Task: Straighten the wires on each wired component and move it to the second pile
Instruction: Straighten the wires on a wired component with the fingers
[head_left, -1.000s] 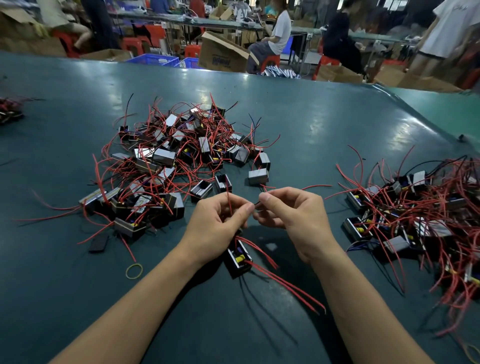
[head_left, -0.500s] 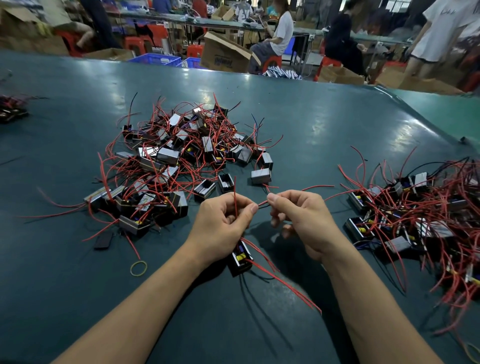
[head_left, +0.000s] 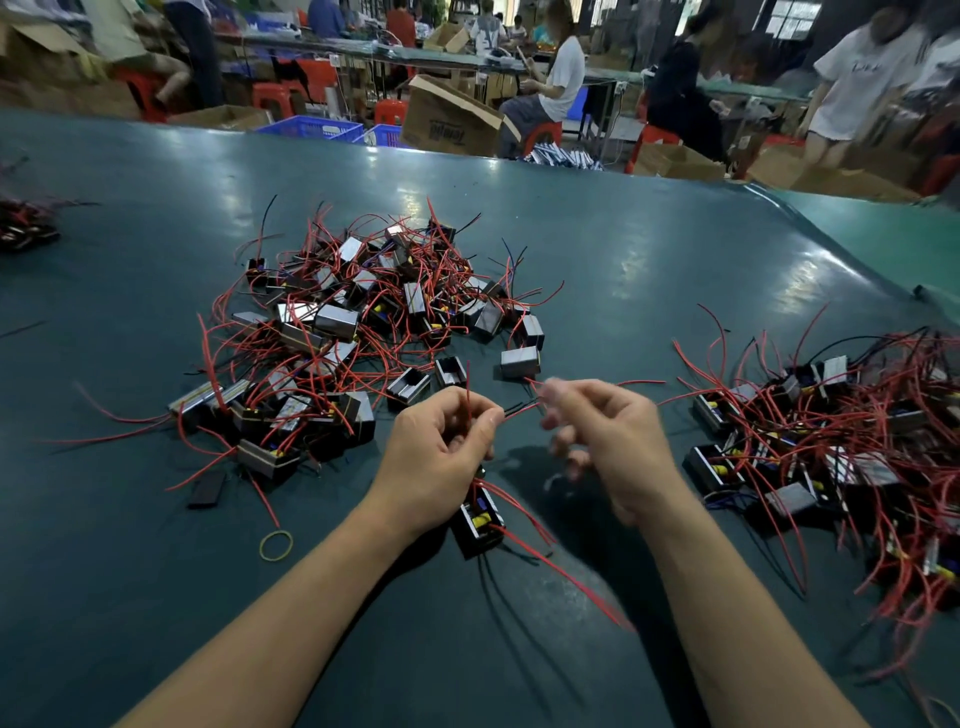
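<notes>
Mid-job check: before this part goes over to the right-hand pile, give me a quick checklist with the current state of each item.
1. Left hand has a firm grip on the held part: ok, fingers curled round its wires, part hanging below the palm.
2. Right hand pinching a wire: cannot tell, fingertips are motion-blurred.
3. Wires straight: not ok, the red wires below the part splay apart.
4. Right pile has room at its near-left edge: ok.
5. Path clear of the rubber band: ok, it lies left of the hands.
</notes>
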